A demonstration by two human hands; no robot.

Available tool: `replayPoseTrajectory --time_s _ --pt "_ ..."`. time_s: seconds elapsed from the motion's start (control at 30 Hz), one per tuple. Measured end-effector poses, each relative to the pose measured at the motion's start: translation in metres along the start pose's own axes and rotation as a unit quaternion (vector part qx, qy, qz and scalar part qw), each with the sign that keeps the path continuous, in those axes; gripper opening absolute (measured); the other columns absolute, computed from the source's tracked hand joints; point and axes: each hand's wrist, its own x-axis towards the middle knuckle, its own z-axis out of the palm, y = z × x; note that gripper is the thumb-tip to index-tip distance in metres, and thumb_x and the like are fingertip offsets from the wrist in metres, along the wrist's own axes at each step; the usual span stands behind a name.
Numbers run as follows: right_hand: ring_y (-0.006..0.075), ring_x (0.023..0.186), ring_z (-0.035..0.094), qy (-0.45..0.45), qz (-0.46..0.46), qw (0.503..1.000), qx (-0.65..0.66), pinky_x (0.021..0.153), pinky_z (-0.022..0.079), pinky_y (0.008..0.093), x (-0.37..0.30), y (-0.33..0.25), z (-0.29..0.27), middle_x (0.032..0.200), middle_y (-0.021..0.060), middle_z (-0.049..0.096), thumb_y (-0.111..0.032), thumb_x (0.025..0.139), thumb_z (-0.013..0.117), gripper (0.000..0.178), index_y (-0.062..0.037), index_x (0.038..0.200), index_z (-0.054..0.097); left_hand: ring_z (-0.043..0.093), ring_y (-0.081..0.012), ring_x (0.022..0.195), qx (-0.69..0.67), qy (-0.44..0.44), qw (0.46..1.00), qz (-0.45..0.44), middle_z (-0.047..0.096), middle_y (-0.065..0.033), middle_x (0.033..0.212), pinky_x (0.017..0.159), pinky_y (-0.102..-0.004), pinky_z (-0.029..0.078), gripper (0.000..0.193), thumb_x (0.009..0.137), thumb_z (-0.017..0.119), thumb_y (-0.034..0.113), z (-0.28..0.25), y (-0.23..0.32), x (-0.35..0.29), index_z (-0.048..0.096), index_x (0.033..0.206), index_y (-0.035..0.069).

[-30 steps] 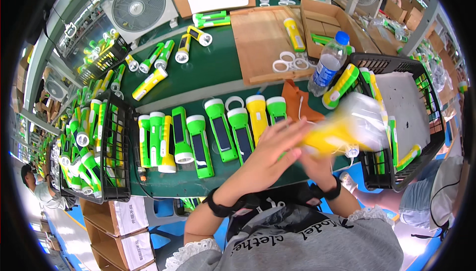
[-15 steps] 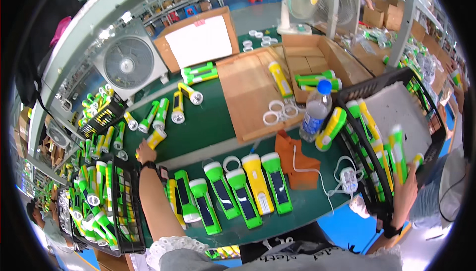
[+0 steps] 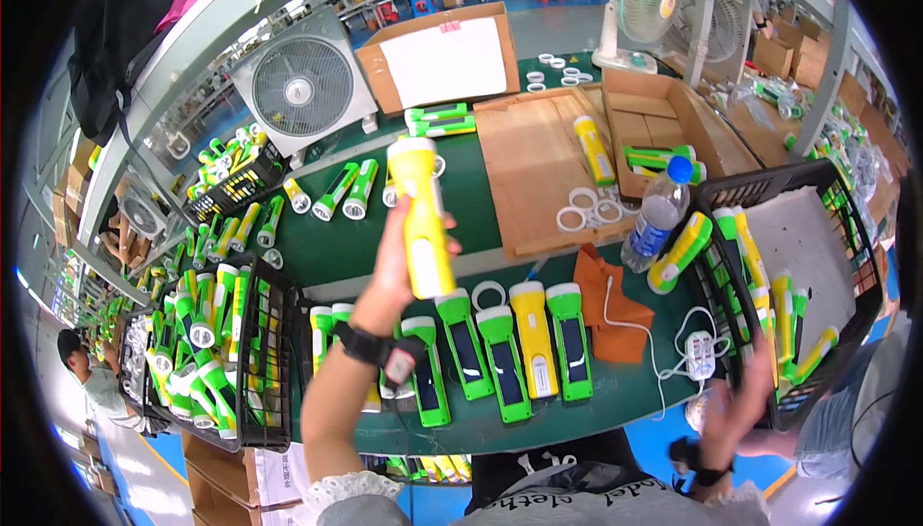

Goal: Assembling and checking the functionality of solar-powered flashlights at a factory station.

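Note:
My left hand [image 3: 388,262] is closed around a yellow flashlight [image 3: 423,228] with a white head, lifted upright above the bench. Below it, a row of green flashlights [image 3: 502,363] with dark solar panels and a yellow flashlight [image 3: 535,338] lies along the near edge. My right hand [image 3: 752,382] is beside the near side of the right black basket [image 3: 731,310]; motion smears its fingers. Inside that basket are several green and yellow flashlights [image 3: 790,329]. Another green-and-yellow flashlight [image 3: 680,252] leans against its outer left side.
A black basket [image 3: 279,372] full of flashlights stands at left. A water bottle [image 3: 657,218], an orange cloth [image 3: 611,310], a white power strip [image 3: 701,355] with cable, white rings [image 3: 588,209] on a wooden board [image 3: 519,156], an open carton [image 3: 663,98] and fans [image 3: 300,91] surround the work area.
My left hand has picked up the yellow flashlight from the left and raised it toward the middle. My right hand has let go of flashlights in the right basket and drawn back toward me.

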Motion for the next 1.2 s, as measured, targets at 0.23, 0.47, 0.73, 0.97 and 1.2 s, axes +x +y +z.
replayPoseTrajectory --time_s 0.23,0.47,0.73,0.97,1.2 --pt "0.0357 0.110 0.043 -0.295 -0.128 0.909 0.267 0.092 0.033 0.0507 0.023 -0.094 0.067 0.125 0.0204 0.039 -0.036 0.063 0.074 0.066 -0.0140 0.120 0.048 0.057 -0.0240 0.086 -0.089 -0.001 0.996 0.016 0.054 -0.0146 0.106 0.077 -0.0374 0.048 0.037 0.093 0.036 0.030 0.101 -0.089 -0.100 0.038 0.118 0.004" --pt "0.0305 0.100 0.046 -0.265 -0.202 0.934 0.132 0.089 0.036 0.0476 0.002 -0.098 0.053 0.102 0.0144 0.047 -0.038 0.062 0.073 0.062 -0.0072 0.112 0.052 0.056 -0.0170 0.073 -0.123 0.048 0.987 -0.089 0.054 -0.0068 0.085 0.064 -0.0321 0.048 0.033 0.090 0.044 0.036 0.097 -0.130 -0.111 0.043 0.107 0.008" --pt "0.0314 0.080 0.043 -0.265 -0.126 0.931 0.216 0.070 0.038 0.0375 0.002 -0.098 0.069 0.090 0.0149 0.046 -0.027 0.061 0.073 0.041 -0.0038 0.083 0.047 0.055 -0.0168 0.063 -0.261 0.046 0.940 -0.216 0.053 -0.0068 0.076 0.058 -0.0304 0.047 0.036 0.087 0.047 0.043 0.105 -0.142 -0.114 0.047 0.098 0.008" --pt "0.0180 0.062 0.050 -0.146 -0.420 0.807 0.389 0.056 0.040 0.0319 -0.052 -0.083 0.063 0.071 0.0032 0.049 -0.018 0.068 0.067 0.020 -0.0114 0.070 0.049 0.055 -0.0174 0.059 -0.167 0.102 0.972 -0.131 0.053 -0.0045 0.078 0.051 -0.0352 0.048 0.040 0.085 0.048 0.048 0.092 -0.134 -0.094 0.046 0.096 0.009" --pt "0.0301 0.102 0.047 -0.040 -0.375 0.865 0.331 0.091 0.027 0.0600 -0.062 -0.039 0.095 0.112 0.0091 0.044 -0.019 0.061 0.076 0.069 -0.0320 0.116 0.035 0.055 -0.0166 0.061 -0.105 0.083 0.988 -0.082 0.052 -0.0053 0.085 0.054 -0.0344 0.050 0.039 0.086 0.048 0.044 0.093 -0.131 -0.096 0.043 0.105 0.010"
